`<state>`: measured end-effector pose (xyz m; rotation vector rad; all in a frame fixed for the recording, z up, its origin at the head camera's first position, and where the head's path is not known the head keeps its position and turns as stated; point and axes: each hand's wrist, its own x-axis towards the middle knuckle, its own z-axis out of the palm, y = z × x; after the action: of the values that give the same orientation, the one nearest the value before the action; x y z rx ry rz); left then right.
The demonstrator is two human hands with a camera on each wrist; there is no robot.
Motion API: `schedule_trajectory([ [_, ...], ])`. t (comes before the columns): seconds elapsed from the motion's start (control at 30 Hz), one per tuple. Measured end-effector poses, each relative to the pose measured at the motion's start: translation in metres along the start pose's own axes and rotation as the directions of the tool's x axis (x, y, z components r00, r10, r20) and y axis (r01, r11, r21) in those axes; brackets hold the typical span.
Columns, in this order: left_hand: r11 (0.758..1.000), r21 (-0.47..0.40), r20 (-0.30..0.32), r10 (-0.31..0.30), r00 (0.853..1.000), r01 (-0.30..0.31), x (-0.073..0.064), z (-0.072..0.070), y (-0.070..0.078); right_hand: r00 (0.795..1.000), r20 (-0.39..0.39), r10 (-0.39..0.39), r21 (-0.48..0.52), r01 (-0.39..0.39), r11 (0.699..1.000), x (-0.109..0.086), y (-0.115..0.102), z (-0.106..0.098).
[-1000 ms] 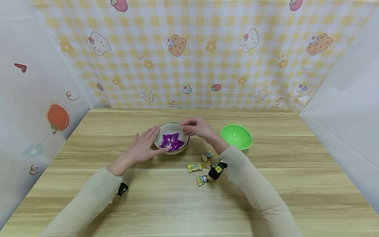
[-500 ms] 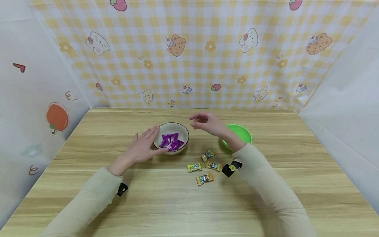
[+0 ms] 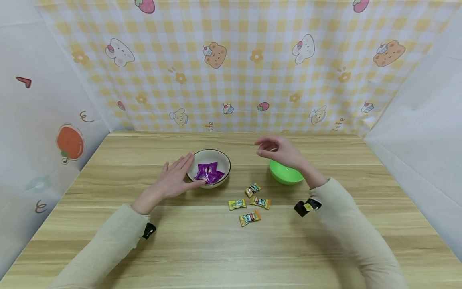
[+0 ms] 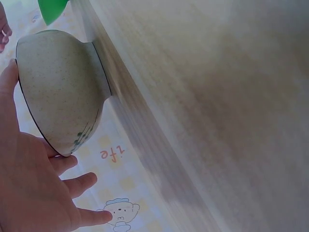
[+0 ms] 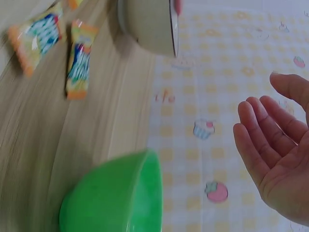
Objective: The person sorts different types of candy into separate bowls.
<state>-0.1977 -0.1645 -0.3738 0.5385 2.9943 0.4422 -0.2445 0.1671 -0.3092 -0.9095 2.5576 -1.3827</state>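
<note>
The cream bowl (image 3: pixel 219 159) stands upright on the wooden table (image 3: pixel 187 249), a little left of the middle, and several purple packets (image 3: pixel 208 173) lie together in it. Its rim is dark, and in the left wrist view its speckled outer wall carries a small green drawing. The left hand (image 3: pixel 173 180) touches this bowl at its left and near side, with the thumb and the fingers spread apart on the rim; the fingers are rather straight and do not grasp it. The right hand (image 3: pixel 279 152) is released: it is in the air, holds nothing, and its fingers are loosely bent. It is above the far left part of the green bowl (image 3: pixel 286 174), without touching it. Four yellow packets (image 3: pixel 260 202) lie on the table between and in front of the two bowls, near one another. Behind the table hangs a checked cloth (image 3: pixel 252 72).
</note>
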Motion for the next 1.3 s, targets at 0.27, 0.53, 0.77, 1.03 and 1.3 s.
schedule_trajectory([
  [0.27, 1.000, 0.006, 0.001, 0.005, 1.000, -0.005, -0.001, -0.001, 0.000, 0.999, -0.045, 0.025, -0.076, -0.029, 0.997, -0.028, -0.013, -0.018],
  [0.53, 1.000, 0.005, -0.006, 0.019, 1.000, -0.019, -0.001, -0.001, 0.001, 0.995, -0.073, -0.067, -0.273, 0.045, 0.961, -0.043, 0.026, -0.032],
  [0.77, 0.998, 0.010, -0.079, 0.070, 0.994, -0.069, -0.001, 0.000, 0.000, 0.986, -0.093, -0.136, -0.532, 0.066, 0.844, -0.063, 0.044, -0.037],
  [1.03, 0.980, 0.045, -0.210, 0.198, 0.957, -0.193, -0.002, -0.003, 0.006, 0.992, -0.083, -0.096, -0.632, 0.022, 0.775, -0.076, 0.060, -0.037],
  [1.3, 0.925, 0.073, -0.371, 0.373, 0.851, -0.374, -0.007, -0.009, 0.029, 0.998, -0.062, 0.006, -0.643, -0.044, 0.765, -0.078, 0.070, -0.036],
])
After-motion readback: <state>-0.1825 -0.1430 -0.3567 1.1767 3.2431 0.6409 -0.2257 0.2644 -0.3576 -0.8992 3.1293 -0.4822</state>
